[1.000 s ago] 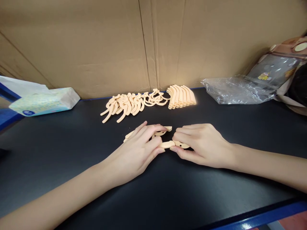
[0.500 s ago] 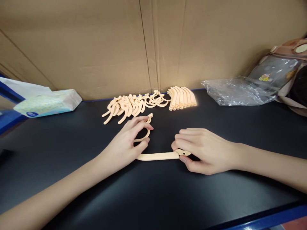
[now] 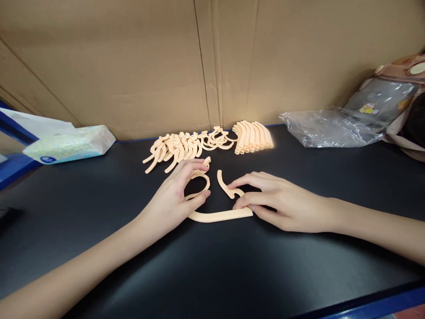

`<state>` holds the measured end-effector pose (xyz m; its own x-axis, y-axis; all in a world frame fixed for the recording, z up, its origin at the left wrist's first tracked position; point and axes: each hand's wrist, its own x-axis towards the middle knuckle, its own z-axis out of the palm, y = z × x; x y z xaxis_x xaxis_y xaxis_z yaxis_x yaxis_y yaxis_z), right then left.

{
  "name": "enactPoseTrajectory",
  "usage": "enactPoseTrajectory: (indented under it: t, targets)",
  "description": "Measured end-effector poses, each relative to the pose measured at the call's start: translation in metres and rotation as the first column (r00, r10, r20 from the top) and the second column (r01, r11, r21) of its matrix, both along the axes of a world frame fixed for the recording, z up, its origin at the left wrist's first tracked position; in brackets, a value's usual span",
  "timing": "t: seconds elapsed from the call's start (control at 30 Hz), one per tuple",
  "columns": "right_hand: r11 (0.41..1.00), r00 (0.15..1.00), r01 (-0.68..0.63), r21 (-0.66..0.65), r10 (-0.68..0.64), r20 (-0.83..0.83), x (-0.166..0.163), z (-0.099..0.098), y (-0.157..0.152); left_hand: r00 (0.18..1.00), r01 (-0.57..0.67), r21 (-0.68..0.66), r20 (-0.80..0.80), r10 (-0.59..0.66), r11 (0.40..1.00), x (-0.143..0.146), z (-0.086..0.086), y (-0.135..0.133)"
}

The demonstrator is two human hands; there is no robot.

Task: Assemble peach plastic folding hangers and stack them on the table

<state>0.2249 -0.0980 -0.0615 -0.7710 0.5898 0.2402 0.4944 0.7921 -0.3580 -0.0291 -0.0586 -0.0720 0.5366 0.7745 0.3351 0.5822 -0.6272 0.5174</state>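
Observation:
My left hand [image 3: 177,190] curls its fingers and thumb around a cream ring-shaped piece [image 3: 207,181] lying on the black table. Part of that ring is hidden behind my fingers. A bent cream tube [image 3: 221,216] lies in front, its left end under my left hand and its right end by my right thumb. My right hand [image 3: 277,199] has its fingertips closed on a small curved, branched cream piece [image 3: 226,185], just behind the tube. The far part of this branched piece is hidden by my fingers.
At the back lie a pile of curved cream pieces [image 3: 177,148], several cream rings [image 3: 217,138] and a row of cream tubes [image 3: 254,136]. A tissue pack [image 3: 73,144] is at the left. On the right are a clear plastic bag [image 3: 327,130] and a transparent bottle [image 3: 378,99].
My right hand has drawn the branched piece off the tube's right end, leaving that end bare. The piece now points up and left. My left hand stays around the ring.

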Motion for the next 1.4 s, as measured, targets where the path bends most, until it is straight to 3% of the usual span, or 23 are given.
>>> enactPoseTrajectory:
  t: [0.3, 0.87, 1.17, 1.4]
  targets:
    - [0.999, 0.999, -0.038, 0.022, 0.038, -0.035, -0.0055, 0.0008, -0.0024, 1.000, -0.004, 0.065, -0.009, 0.004, 0.998, 0.0032, 0.0025, -0.0021]
    - [0.980, 0.983, -0.128, -0.150, 0.106, -0.146, -0.0085, 0.0030, -0.0080, 1.000, 0.004, -0.022, 0.002, -0.004, 1.000, 0.0021, 0.0051, -0.0053]
    - [0.979, 0.982, -0.150, -0.139, 0.130, -0.140, -0.0085, 0.0046, -0.0078, 0.998, 0.066, -0.024, 0.019, -0.065, 0.998, 0.0037, 0.0042, -0.0030]
    - [0.979, 0.981, -0.152, -0.137, 0.132, -0.143, -0.0070, 0.0036, -0.0073, 0.994, 0.092, 0.017, -0.063, -0.091, 0.996, 0.0035, 0.0043, -0.0067]
